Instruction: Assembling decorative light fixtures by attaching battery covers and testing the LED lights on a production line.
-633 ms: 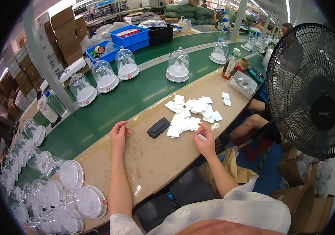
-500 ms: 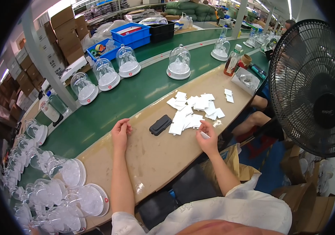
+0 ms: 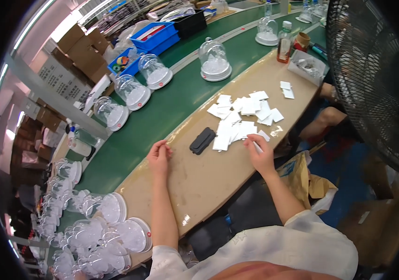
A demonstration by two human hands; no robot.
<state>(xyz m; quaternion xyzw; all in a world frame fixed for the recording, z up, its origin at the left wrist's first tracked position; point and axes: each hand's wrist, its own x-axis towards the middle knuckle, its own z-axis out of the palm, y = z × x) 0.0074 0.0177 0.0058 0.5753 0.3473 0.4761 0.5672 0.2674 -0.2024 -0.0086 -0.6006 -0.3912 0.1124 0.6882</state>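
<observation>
My left hand [image 3: 159, 155] hovers over the table's near-left part with its fingers curled together, and nothing shows in them. Between the thumb and fingers of my right hand [image 3: 261, 156] is a small white square piece [image 3: 258, 147], mostly covered by the hand. Just beyond that hand lies a loose heap of flat white squares [image 3: 237, 123], several overlapping. A dark oblong case [image 3: 202, 141] rests on the brown tabletop [image 3: 195, 182] between my hands, left of the heap. Two more white squares [image 3: 287, 90] lie apart at the right.
Clear domes on white bases [image 3: 215, 63] stand along the green conveyor [image 3: 181, 100]; many more [image 3: 115, 233] crowd the left end. At the far right are a bottle of reddish liquid [image 3: 284, 44], a clear box [image 3: 307, 67] and a large black fan [image 3: 381, 88]. Blue crates [image 3: 155, 39] stand behind.
The whole view has turned and shifted, so the table things appear moved. Both hands keep nearly the same pose, and the white piece is still in my right hand.
</observation>
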